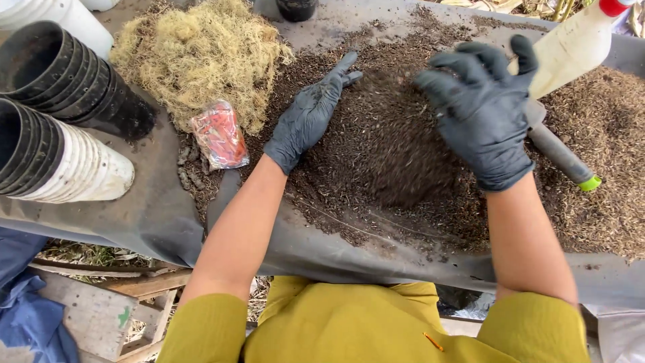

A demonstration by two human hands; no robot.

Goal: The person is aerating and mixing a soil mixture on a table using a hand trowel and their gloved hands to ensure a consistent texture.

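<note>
Both gloved hands work the dark potting mix [396,154] heaped at centre, left hand [308,117] flat and released at nine o'clock to bank it, right hand [480,114] clawed, empty, at two o'clock, raking.

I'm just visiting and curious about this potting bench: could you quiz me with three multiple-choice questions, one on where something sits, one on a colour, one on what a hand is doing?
1. Where does the pale stringy moss pile lie?
A. Far left of the sheet
B. Near right corner
C. Inside a pot

2. What colour are the gloves?
A. White
B. Black
C. Orange

3. How is the left hand?
A. Clenched on a trowel
B. Lifted clear
C. Flat on the dark soil mix

Answers: 1 A, it sits beside the stacked pots. 2 B, both hands show black. 3 C, palm down, fingers extended.
</note>
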